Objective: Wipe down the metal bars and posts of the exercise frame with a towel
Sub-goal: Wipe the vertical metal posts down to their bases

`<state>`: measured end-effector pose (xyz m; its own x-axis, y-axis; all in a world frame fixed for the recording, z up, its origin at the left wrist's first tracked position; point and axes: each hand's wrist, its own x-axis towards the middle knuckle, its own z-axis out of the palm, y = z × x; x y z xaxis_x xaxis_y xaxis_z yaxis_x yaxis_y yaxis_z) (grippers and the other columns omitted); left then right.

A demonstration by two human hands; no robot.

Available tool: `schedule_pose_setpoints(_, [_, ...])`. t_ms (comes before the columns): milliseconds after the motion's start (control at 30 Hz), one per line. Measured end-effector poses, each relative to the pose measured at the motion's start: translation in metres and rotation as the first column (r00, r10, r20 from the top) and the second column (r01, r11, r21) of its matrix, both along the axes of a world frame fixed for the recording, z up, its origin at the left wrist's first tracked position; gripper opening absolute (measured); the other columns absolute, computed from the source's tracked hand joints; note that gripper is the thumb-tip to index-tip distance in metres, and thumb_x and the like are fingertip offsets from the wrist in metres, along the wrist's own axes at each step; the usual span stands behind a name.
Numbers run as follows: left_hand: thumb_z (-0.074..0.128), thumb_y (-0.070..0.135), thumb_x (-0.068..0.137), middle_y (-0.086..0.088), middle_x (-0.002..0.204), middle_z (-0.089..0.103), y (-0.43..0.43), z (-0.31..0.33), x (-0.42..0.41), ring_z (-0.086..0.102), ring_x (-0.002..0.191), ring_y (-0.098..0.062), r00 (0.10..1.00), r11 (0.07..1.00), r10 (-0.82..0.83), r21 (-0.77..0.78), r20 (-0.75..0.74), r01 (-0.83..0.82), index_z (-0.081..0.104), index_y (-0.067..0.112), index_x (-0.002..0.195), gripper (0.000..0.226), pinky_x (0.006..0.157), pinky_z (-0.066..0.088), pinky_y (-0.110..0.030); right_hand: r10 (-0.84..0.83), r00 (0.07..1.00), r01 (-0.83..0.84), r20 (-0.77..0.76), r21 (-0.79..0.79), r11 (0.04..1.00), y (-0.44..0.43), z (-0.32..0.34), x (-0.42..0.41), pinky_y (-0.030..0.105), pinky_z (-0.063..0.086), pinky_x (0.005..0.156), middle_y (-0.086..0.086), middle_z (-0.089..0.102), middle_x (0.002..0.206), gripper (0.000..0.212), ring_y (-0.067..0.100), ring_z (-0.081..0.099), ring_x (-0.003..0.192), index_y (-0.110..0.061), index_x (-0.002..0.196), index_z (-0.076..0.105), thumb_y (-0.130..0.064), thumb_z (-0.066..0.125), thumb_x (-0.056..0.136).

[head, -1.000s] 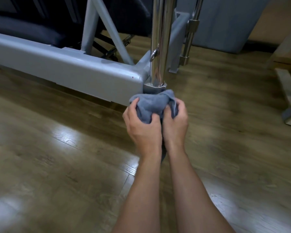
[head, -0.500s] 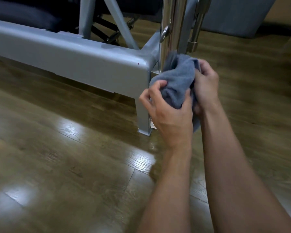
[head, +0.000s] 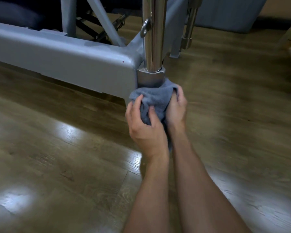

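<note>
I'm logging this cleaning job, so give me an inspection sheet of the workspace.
Surface: glossy wood floor, light glare.
Job's things: towel bunched against the post foot, below the collar; frame rail beside it.
Clutter: nothing seen.
Hands: left hand and right hand both grip the towel.
Cables: dark straps behind the rail, unclear.
Surroundings: second post behind.

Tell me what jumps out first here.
Centre frame, the left hand and right hand grip a grey-blue towel bunched just below the metal collar at the frame's corner. A shiny chrome post rises from that collar out of the top, and the grey frame rail runs off left above the wooden floor.
</note>
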<state>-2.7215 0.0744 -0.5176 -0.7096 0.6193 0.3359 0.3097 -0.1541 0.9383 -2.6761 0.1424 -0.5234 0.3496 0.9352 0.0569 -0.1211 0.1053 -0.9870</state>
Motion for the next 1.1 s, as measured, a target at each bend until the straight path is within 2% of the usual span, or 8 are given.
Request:
schedule_pose_setpoints(167, [0.068,-0.001,0.084,0.008,0.105,0.065,0.006,-0.033,-0.011,0.064,0.106,-0.011,0.811,0.956,0.012,-0.245,0.585,0.162,0.066,0.026,0.105,0.034,0.076,0.051,-0.013,0.029,0.986,0.045,0.164,-0.429,0.902,-0.016,-0.069,-0.005,0.046,0.048,0.096,0.010,0.063,0.111,0.011,0.028,0.060,0.105,-0.027,0.101,0.055,-0.026,0.045,0.096])
schedule_pose_setpoints(367, [0.072,0.010,0.081,0.006,0.114,0.065,-0.001,-0.025,-0.001,0.062,0.104,-0.005,0.918,0.984,0.005,-0.168,0.398,0.067,0.066,0.027,0.106,0.030,0.084,0.052,-0.016,-0.206,0.977,0.182,-0.054,-0.297,0.937,-0.019,-0.046,0.006,0.029,0.056,0.071,0.000,0.069,0.084,0.017,0.016,0.067,0.078,-0.024,0.082,0.059,-0.009,0.069,0.083])
schedule_pose_setpoints(500, [0.067,0.009,0.082,0.006,0.117,0.062,0.001,-0.035,-0.003,0.059,0.105,-0.006,0.941,0.950,-0.025,-0.284,0.339,0.128,0.060,0.026,0.111,0.034,0.086,0.050,-0.012,-0.175,0.975,0.209,0.137,-0.300,0.931,-0.014,-0.064,-0.003,0.018,0.049,0.068,-0.003,0.067,0.085,0.011,0.014,0.063,0.078,-0.024,0.087,0.060,-0.012,0.061,0.088])
schedule_pose_setpoints(633, [0.065,0.003,0.083,0.005,0.112,0.060,0.003,-0.049,-0.007,0.058,0.099,-0.010,0.918,0.880,-0.017,-0.430,0.396,0.202,0.054,0.028,0.107,0.037,0.066,0.041,-0.001,-0.016,0.999,0.039,0.050,-0.523,0.852,-0.021,-0.106,0.002,0.046,0.056,0.080,0.008,0.071,0.089,0.008,0.030,0.067,0.088,-0.024,0.086,0.064,-0.024,0.055,0.085])
schedule_pose_setpoints(800, [0.076,0.009,0.079,0.003,0.112,0.063,-0.006,-0.052,0.006,0.061,0.106,-0.016,0.841,0.878,-0.012,-0.396,0.541,0.267,0.053,0.035,0.096,0.038,0.089,0.051,-0.028,-0.065,0.995,0.098,0.081,-0.546,0.832,-0.019,-0.094,0.027,0.022,0.045,0.051,0.005,0.061,0.068,0.018,0.017,0.058,0.063,-0.017,0.072,0.058,-0.011,0.061,0.089])
schedule_pose_setpoints(900, [0.079,0.012,0.077,0.000,0.117,0.063,-0.005,-0.049,0.015,0.062,0.105,-0.016,0.801,0.922,-0.015,-0.301,0.599,0.243,0.051,0.034,0.097,0.041,0.083,0.053,-0.026,-0.039,0.977,0.108,0.210,-0.326,0.939,0.011,-0.065,0.026,0.021,0.047,0.063,-0.003,0.064,0.074,0.015,0.009,0.058,0.068,-0.019,0.080,0.063,-0.006,0.061,0.088])
schedule_pose_setpoints(1000, [0.081,0.010,0.075,-0.004,0.118,0.063,0.005,-0.057,0.010,0.062,0.107,-0.020,0.795,0.910,-0.001,-0.329,0.607,0.253,0.046,0.034,0.088,0.044,0.088,0.055,-0.034,0.102,0.995,-0.087,0.020,-0.361,0.929,0.021,-0.066,0.019,0.021,0.048,0.064,-0.004,0.064,0.069,0.028,0.008,0.059,0.066,-0.018,0.078,0.062,0.000,0.049,0.094])
schedule_pose_setpoints(1100, [0.079,0.003,0.075,0.000,0.118,0.059,0.007,-0.068,0.000,0.059,0.111,-0.019,0.802,0.865,-0.010,-0.397,0.598,0.307,0.046,0.030,0.089,0.044,0.091,0.053,-0.032,0.150,0.971,-0.229,-0.184,-0.565,0.793,0.002,-0.087,0.025,0.024,0.051,0.062,0.006,0.065,0.073,0.023,0.016,0.062,0.066,-0.013,0.090,0.064,-0.012,0.044,0.101])
